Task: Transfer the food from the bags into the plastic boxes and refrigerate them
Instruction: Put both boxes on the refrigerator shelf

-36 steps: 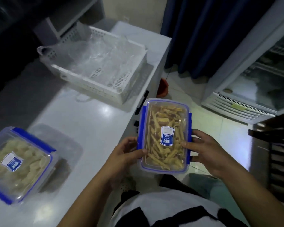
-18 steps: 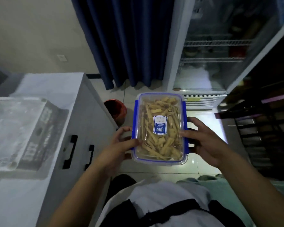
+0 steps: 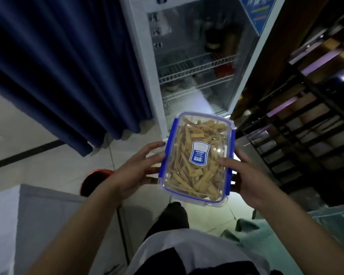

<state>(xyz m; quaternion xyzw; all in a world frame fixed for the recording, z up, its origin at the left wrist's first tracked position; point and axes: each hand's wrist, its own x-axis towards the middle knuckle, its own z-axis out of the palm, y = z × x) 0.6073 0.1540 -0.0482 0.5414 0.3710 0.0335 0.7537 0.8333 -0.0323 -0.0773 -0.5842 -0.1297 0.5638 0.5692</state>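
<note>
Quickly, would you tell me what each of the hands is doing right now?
Left hand: holding the box by its left side.
Right hand: holding the same box by its right side.

Your left hand (image 3: 139, 171) and right hand (image 3: 246, 179) grip the plastic box (image 3: 197, 157) from either side, so neither hand is free. Ahead of your fingertips stands the fridge (image 3: 195, 56); whether its glass door is open cannot be told. Its wire shelves (image 3: 195, 66) carry dim items, leaving gaps between levels. Left of your left fingers hangs the blue curtain (image 3: 64, 62). Right of your right fingers the dark rack (image 3: 306, 116) crowds close. Below your left wrist sit a red bucket (image 3: 95, 179) and the grey counter (image 3: 48, 219).
</note>
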